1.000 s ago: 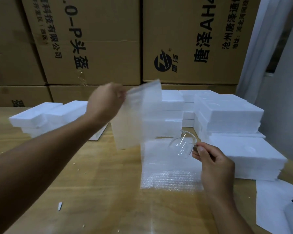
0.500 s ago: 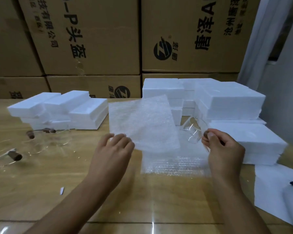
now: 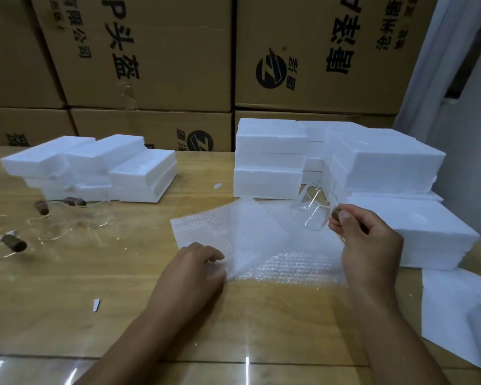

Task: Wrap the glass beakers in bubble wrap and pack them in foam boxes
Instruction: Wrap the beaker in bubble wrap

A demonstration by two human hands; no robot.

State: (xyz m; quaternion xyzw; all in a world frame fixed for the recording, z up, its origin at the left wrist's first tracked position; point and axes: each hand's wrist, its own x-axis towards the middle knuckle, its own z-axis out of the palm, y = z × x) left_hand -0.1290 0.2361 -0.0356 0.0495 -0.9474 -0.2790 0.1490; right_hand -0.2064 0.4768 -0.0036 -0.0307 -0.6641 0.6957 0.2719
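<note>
**Sheet** (image 3: 233,229), bubble wrap, single. A second before, it was held up over the far side of the table (image 3: 95,287). Half a second before, it was carried low in the air. At this moment it was laid flat, its right part lapped over the pile (image 3: 295,266) of further wrap.

**Left hand** (image 3: 195,269). It was rested on the near left corner of the sheet, fingers relaxed and spread. Nothing was gripped; the sheet was only pressed down.

**Beaker** (image 3: 311,209), clear glass, brown handle. It was held tilted on its side, above the far right part of the sheet and clear of it. Its position was little altered over the last second.

**Right hand** (image 3: 370,240). It was closed on the beaker's handle, pinched between thumb and fingers.

**Foam boxes.** One stack (image 3: 372,162) was noted far right and one (image 3: 95,168) far left. A lower one (image 3: 417,226) lay just right of the right hand.

**Other beakers** (image 3: 53,226), unwrapped, were noted left of the sheet, near the left stack.

**Status.** The laying-out step was judged complete. The wrap was made ready to receive the glass. The beaker was not yet set down, wrapped or boxed. Placement near one edge of the sheet was judged the likely next need, with the left hand kept on the sheet against sliding.
</note>
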